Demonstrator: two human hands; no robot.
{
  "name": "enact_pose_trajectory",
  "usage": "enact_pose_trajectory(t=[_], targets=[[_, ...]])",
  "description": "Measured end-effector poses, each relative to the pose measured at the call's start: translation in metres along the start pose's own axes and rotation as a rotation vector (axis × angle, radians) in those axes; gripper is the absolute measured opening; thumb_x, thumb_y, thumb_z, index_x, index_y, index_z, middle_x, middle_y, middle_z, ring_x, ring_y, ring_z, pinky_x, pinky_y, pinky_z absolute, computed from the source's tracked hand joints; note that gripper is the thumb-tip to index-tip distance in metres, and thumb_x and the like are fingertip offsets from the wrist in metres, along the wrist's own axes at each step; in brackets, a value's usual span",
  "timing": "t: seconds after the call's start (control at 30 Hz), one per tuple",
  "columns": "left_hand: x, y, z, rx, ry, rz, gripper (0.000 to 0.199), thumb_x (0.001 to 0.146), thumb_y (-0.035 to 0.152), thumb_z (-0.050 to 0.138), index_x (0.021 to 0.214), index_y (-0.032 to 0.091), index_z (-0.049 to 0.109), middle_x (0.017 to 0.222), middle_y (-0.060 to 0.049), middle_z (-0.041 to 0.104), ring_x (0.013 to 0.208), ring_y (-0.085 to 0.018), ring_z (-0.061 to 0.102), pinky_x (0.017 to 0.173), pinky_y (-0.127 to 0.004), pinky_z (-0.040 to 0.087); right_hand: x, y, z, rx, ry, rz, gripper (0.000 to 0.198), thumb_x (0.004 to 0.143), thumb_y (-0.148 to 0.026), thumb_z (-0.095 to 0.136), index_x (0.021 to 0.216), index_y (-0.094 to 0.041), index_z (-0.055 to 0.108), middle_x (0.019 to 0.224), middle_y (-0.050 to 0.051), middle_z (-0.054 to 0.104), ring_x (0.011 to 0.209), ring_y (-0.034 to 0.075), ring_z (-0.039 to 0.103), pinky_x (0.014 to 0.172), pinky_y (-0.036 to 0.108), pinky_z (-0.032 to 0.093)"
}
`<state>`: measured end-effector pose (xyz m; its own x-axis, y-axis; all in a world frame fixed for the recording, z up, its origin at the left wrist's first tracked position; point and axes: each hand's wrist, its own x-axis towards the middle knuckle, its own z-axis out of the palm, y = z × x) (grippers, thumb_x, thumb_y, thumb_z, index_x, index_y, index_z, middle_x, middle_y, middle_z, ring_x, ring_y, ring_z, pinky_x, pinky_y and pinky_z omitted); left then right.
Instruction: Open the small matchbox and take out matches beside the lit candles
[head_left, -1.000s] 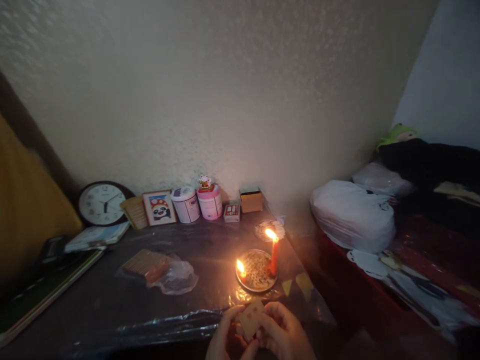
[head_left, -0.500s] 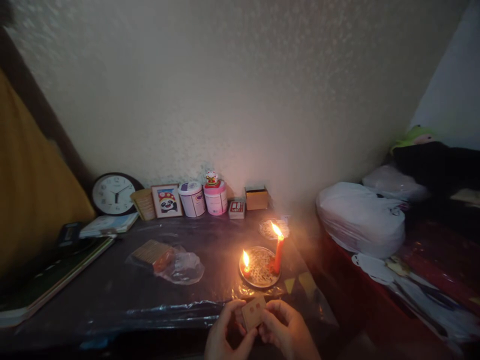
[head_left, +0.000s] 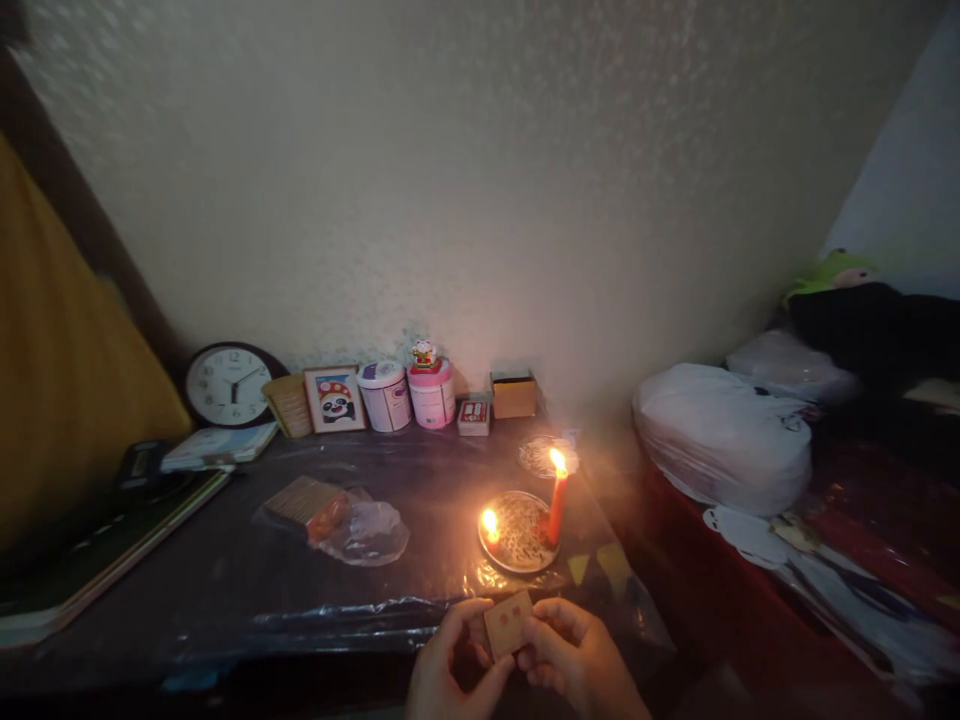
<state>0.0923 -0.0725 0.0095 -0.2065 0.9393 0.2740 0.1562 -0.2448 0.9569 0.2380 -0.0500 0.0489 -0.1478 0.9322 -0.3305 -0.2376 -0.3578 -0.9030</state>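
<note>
Both hands meet at the bottom centre of the head view. My left hand (head_left: 448,668) and my right hand (head_left: 571,658) together hold a small tan box (head_left: 508,624) with red marks, like a matchbox, just in front of the table's near edge. Beyond it a round patterned metal plate (head_left: 517,530) carries two lit candles: a tall red candle (head_left: 556,503) on its right side and a short stub (head_left: 490,530) on its left.
The dark table (head_left: 225,590) is covered in clear plastic film. On it lie a bag of sticks (head_left: 330,518) and books (head_left: 97,560). Along the wall stand a clock (head_left: 231,384), a panda picture (head_left: 334,399), two tins (head_left: 409,394) and small boxes (head_left: 513,394). White bags (head_left: 720,432) sit at the right.
The view shifted slightly, so the table's things sit a little further right and higher. My hands have raised the small box a little and turned its marked face towards me. The candles still burn.
</note>
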Motion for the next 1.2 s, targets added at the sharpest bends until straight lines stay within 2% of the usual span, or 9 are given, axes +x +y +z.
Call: enact_pose_trajectory(t=[0.2,0.37,0.57,0.77,0.87,0.93,1.03,1.1,1.2], targets=[[0.001,0.006,-0.001,-0.056,-0.044,-0.014,0.032,0.061,0.02,0.069,0.093,0.019,0.068,0.085,-0.007,0.074,0.077,-0.025,0.068,0.071,-0.033,0.053,0.008,0.012,-0.008,0.042,-0.078,-0.042,0.046,0.055,-0.052,0.08,0.067,-0.011,0.066,0.048,-0.001,0.06,0.045,0.009,0.053,0.047,0.02,0.04],[0.002,-0.006,0.0,-0.151,-0.096,-0.075,0.038,0.062,0.022,0.07,0.1,0.019,0.068,0.094,-0.011,0.074,0.081,-0.027,0.068,0.075,-0.037,0.054,0.011,0.016,-0.013,-0.009,-0.028,-0.112,0.048,0.057,-0.054,0.079,0.069,-0.01,0.067,0.051,0.001,0.061,0.046,0.011,0.054,0.047,0.023,0.041],[0.003,-0.013,0.0,-0.323,-0.142,-0.126,0.039,0.064,0.026,0.074,0.102,0.018,0.068,0.095,-0.013,0.074,0.086,-0.03,0.068,0.079,-0.042,0.053,0.009,0.013,-0.013,-0.005,0.032,-0.127,0.049,0.054,-0.057,0.079,0.065,-0.011,0.065,0.049,0.0,0.06,0.045,0.011,0.053,0.048,0.023,0.041],[0.005,0.002,-0.004,-0.457,-0.198,-0.162,0.038,0.066,0.025,0.076,0.102,0.019,0.069,0.093,-0.011,0.075,0.087,-0.028,0.068,0.082,-0.039,0.051,0.01,0.014,-0.019,-0.049,0.057,-0.162,0.043,0.064,-0.054,0.074,0.066,-0.012,0.064,0.049,0.0,0.06,0.047,0.011,0.054,0.05,0.023,0.041],[0.008,0.012,-0.009,-0.549,-0.241,-0.202,0.036,0.068,0.026,0.077,0.103,0.021,0.069,0.097,-0.01,0.074,0.093,-0.027,0.067,0.087,-0.039,0.049,0.01,0.015,-0.018,-0.001,0.09,-0.167,0.042,0.061,-0.052,0.077,0.068,-0.014,0.059,0.047,-0.003,0.057,0.045,0.011,0.054,0.049,0.023,0.042],[0.009,0.016,-0.013,-0.582,-0.236,-0.255,0.04,0.069,0.027,0.077,0.107,0.022,0.068,0.1,-0.01,0.073,0.089,-0.024,0.067,0.083,-0.037,0.05,0.008,0.015,-0.015,0.037,0.094,-0.168,0.046,0.058,-0.05,0.079,0.08,-0.017,0.056,0.048,-0.005,0.057,0.041,0.011,0.053,0.045,0.023,0.04],[0.011,0.016,-0.017,-0.582,-0.143,-0.322,0.047,0.071,0.034,0.075,0.115,0.02,0.064,0.095,-0.01,0.073,0.07,-0.018,0.065,0.07,-0.032,0.052,0.001,0.013,-0.008,-0.008,-0.023,-0.131,0.054,0.061,-0.046,0.078,0.099,-0.017,0.053,0.06,-0.002,0.064,0.042,0.012,0.056,0.044,0.023,0.041],[0.012,0.017,-0.018,-0.545,-0.141,-0.357,0.049,0.072,0.038,0.073,0.116,0.019,0.063,0.092,-0.009,0.072,0.067,-0.018,0.063,0.067,-0.032,0.051,-0.005,0.011,-0.003,-0.098,-0.165,-0.101,0.048,0.064,-0.045,0.075,0.097,-0.014,0.058,0.068,0.002,0.067,0.046,0.012,0.058,0.045,0.022,0.042],[0.013,0.019,-0.017,-0.497,-0.178,-0.365,0.044,0.07,0.04,0.074,0.108,0.018,0.068,0.089,-0.009,0.071,0.077,-0.022,0.064,0.07,-0.033,0.05,-0.011,0.012,0.003,-0.181,-0.304,-0.073,0.037,0.07,-0.043,0.071,0.087,-0.012,0.062,0.068,0.002,0.066,0.05,0.011,0.059,0.047,0.021,0.041]])
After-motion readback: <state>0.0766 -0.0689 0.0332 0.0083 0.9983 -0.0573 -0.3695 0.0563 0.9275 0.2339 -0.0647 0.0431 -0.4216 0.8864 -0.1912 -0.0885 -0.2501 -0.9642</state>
